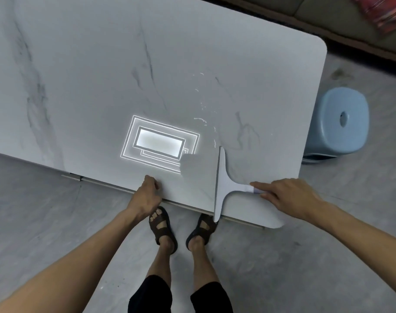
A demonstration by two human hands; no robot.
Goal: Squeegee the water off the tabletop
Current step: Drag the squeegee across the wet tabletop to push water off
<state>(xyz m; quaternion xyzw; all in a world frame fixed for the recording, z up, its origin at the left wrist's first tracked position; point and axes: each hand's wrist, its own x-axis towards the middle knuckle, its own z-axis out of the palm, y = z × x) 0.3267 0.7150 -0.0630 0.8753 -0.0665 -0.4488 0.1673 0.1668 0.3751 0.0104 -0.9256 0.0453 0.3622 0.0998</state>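
Observation:
A white T-shaped squeegee (223, 184) lies flat on the marble-patterned tabletop (102, 75), its blade running from mid-table to past the near edge. My right hand (287, 197) holds the end of its handle on the right. A thin trail of water drops (203, 109) runs away from the blade's far tip, and a wet patch (197, 168) lies just left of the blade. My left hand (147, 195) grips the table's near edge, fingers curled over it.
A light blue plastic stool (341, 123) stands on the floor past the table's right end. A ceiling lamp's reflection (158, 143) glares on the tabletop. My sandalled feet (181, 224) stand below the near edge. A sofa with a red cushion (382, 12) is at the far right.

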